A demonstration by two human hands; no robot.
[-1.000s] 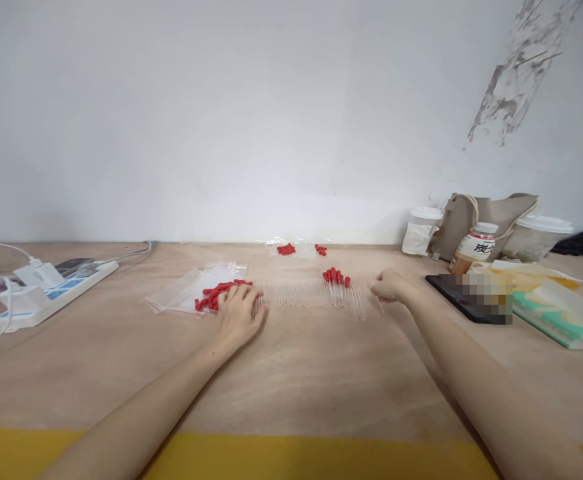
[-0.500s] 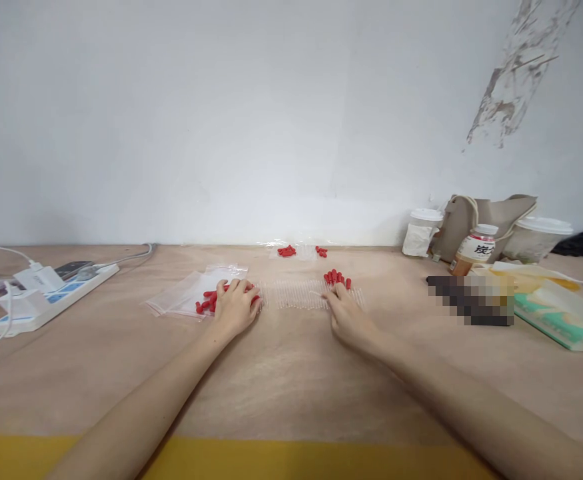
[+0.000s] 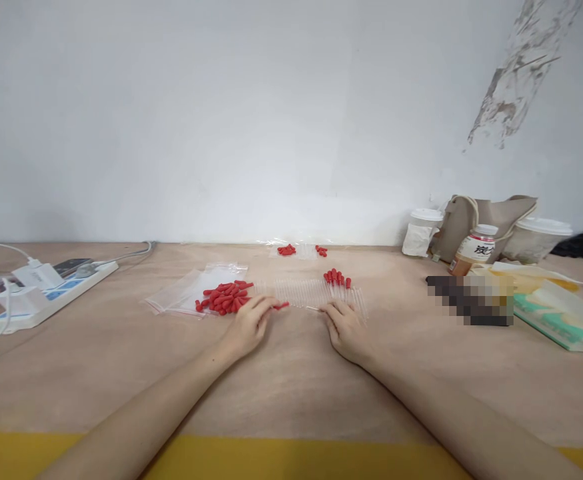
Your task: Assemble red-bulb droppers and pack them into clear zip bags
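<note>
Head view: your left hand [image 3: 249, 327] is pinching a red cap [image 3: 282, 305], its long axis running sideways beyond the fingertips toward your right hand [image 3: 347, 331], whose fingers are clamping a clear tube [image 3: 312, 308] that is pointing leftward, roughly in line, a gap between.

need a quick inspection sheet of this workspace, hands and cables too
Surface: brown tabletop, yellow band along the near edge
Job's things: pile of red caps, row of clear tubes, red-capped tubes
Clutter: plastic bags at left; bottle, lidded cup, bag at right
Hands: left hand pinches a red cap; right hand holds a clear tube
Cables: white cable to plug on power strip
Surroundings: pale wall, peeling patch upper right
</note>
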